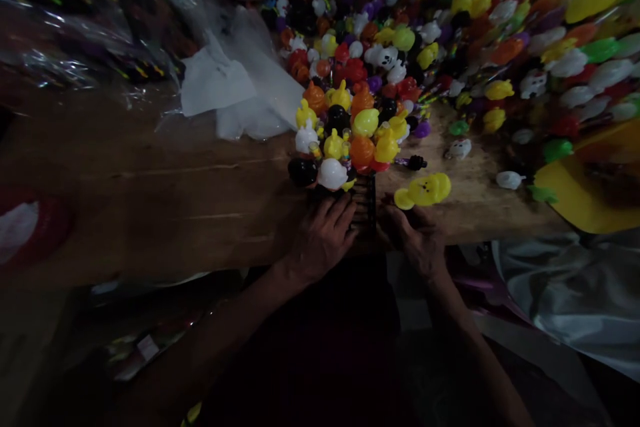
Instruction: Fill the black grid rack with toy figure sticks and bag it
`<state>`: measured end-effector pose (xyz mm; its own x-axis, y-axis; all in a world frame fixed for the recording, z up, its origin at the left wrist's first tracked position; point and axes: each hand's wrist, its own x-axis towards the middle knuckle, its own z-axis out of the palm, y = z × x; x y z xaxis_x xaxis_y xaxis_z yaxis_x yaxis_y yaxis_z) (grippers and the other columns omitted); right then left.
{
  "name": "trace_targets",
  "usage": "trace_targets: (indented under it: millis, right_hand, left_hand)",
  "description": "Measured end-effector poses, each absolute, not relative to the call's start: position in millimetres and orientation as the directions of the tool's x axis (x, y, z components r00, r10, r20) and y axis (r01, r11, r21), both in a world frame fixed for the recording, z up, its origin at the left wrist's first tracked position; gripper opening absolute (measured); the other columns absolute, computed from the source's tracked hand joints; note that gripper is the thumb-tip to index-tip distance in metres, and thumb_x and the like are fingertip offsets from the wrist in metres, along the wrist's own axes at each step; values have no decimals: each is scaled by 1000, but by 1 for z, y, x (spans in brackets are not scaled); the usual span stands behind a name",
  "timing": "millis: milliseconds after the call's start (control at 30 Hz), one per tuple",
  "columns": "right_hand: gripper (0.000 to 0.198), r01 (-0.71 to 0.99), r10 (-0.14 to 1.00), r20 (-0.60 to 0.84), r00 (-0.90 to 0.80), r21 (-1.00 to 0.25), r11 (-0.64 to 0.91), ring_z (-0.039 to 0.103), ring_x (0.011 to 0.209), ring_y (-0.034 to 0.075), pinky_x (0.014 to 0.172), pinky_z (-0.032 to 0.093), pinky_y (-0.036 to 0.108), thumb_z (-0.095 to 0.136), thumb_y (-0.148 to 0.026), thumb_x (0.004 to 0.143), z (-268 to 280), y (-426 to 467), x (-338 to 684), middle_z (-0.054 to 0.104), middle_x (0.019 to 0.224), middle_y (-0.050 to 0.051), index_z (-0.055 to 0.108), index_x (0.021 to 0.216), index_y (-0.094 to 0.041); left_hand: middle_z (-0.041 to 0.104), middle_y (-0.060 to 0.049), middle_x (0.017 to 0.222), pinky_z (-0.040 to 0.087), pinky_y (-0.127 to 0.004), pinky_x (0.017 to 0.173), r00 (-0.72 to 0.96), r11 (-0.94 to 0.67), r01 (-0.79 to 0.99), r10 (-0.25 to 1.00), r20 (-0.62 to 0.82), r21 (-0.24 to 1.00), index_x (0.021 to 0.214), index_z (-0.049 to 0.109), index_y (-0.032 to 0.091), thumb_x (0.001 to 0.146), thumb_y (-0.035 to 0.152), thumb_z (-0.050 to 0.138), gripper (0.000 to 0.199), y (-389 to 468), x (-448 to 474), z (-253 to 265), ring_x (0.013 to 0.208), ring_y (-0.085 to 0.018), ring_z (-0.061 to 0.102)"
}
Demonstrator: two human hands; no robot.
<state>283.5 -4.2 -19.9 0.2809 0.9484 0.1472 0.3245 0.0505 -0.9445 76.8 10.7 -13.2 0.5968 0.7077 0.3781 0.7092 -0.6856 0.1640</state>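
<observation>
My left hand (324, 235) lies over a black slotted rack (371, 203) at the table's front edge, fingers stretched forward just below the nearest toy heads. Small plastic figure heads are packed beyond it: a white one (332, 174), a black one (303, 172), an orange one (362, 150) and several yellow ones. At the rack's right side, my right hand (423, 240) has its fingers curled in. A yellow toy piece with a face (425, 190) is right above those fingers; whether they grip it, I cannot tell. Dim light hides both sets of fingertips partly.
A big heap of colourful toy-topped sticks (500, 47) covers the back right. Clear plastic bags (235, 80) lie at the back left. A yellow tray-like piece (595, 193) stands at right, a red container (50, 230) at far left. Loose toys lie on the wooden table (150, 193).
</observation>
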Motion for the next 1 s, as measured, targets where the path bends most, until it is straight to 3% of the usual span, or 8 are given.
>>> trace_targets:
  millis: [133,300,500,733,1000]
  right_hand:
    - [23,268,948,128,292,-962,47,71,82,21,79,59,35,74,-44,82,-19,6,262,75,88,5,75,86,-21]
    - [24,377,928,220,300,-921,96,69,69,21,66,58,31,74,-43,82,-14,22,248,75,76,4,75,77,-20]
    - [27,472,933,253,257,-875,107,71,70,24,66,59,34,72,-46,83,-18,23,249,75,76,5,74,75,-21]
    - [25,614,940,327,99,-763,201,68,72,22,70,57,34,62,-42,89,-19,24,253,74,79,7,71,82,-20]
    - [29,712,931,363,-29,-646,274,66,73,22,70,56,34,57,-45,93,-15,34,250,70,77,9,67,80,-22]
  left_hand:
    - [60,-14,142,52,-43,99,585,-670,721,725,364,176,134,58,9,97,25,53,41,7,76,-16,123,-29,57]
    - [62,-19,136,50,-45,102,581,-663,715,741,337,224,132,59,7,93,24,55,43,7,79,-22,126,-31,54]
    - [60,-20,138,52,-49,99,531,-629,732,767,360,261,129,61,10,95,28,51,40,9,81,-25,122,-35,56]
    - [54,-22,146,49,-50,104,527,-656,702,740,418,276,134,58,8,97,27,51,42,7,78,-34,129,-36,54]
    - [61,-21,137,51,-49,100,524,-641,727,749,404,245,123,64,7,94,26,56,35,8,82,-27,123,-36,57]
